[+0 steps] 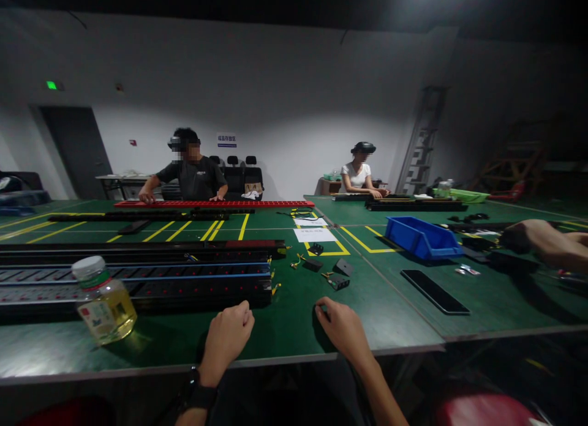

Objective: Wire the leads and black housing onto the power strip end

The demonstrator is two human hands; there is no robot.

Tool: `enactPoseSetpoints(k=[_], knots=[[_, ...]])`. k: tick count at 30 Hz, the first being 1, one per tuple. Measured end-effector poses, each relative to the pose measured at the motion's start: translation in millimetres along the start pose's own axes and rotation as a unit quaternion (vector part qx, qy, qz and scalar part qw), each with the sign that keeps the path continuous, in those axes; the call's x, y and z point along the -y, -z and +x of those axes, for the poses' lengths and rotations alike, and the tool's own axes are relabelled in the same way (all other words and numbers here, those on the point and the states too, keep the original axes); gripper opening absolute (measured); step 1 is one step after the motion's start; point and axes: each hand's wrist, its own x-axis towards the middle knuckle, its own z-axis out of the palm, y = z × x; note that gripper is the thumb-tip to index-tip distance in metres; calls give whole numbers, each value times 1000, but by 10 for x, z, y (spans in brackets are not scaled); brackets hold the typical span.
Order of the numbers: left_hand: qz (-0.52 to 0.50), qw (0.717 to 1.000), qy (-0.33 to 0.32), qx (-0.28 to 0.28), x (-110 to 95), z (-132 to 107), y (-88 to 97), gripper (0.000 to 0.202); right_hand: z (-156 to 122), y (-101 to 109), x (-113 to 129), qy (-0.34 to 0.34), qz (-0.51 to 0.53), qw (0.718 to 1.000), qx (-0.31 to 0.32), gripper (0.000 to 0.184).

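Apparently in a pause, the bare left hand [229, 332] and bare right hand [343, 329] lay at the green-topped table [285, 337], grips curled narrow, seemingly empty; reaching the small black plastic-looking blocks [343, 267] at the right's twelve o'clock would have required uncurling.

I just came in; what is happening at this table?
The left hand and right hand rest on the table, nothing visible in them. Black rails lie on the left, with a bottle in front; small parts lie ahead of the right hand, and a phone and a blue bin farther right. Across, a co-worker has both hands at a red strip.
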Motion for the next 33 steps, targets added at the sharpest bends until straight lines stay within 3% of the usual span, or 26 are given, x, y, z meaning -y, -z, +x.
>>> enactPoseSetpoints(k=[33], knots=[[-3, 1000, 8, 13, -38, -27, 87, 26, -9, 21, 2, 7, 14, 1000, -3, 22]])
